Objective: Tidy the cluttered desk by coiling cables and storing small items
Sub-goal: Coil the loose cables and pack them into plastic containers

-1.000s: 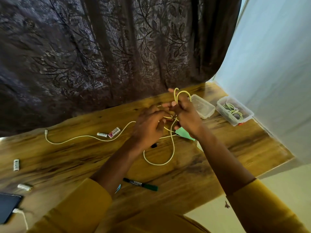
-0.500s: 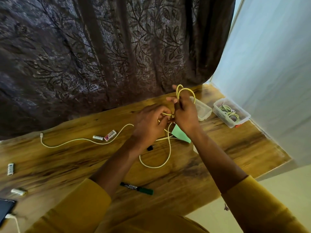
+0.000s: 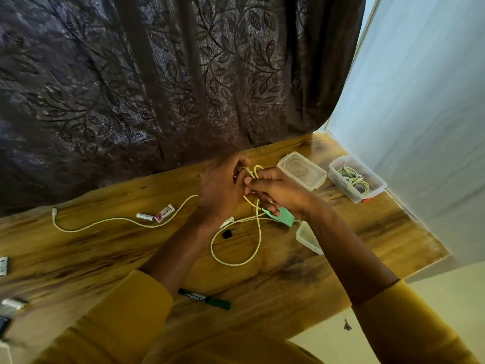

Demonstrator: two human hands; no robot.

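Both hands' grip is clamped on the cable (image 3: 237,254): left hand (image 3: 223,187) and right hand (image 3: 279,193) pinching its loops.

Small white-and-pink packet (image 3: 164,213) on the desk, label roughly "carlin", marker print unreadable

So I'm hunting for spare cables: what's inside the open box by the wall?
The open box holds coiled greenish cables. Anything beneath them is covered.
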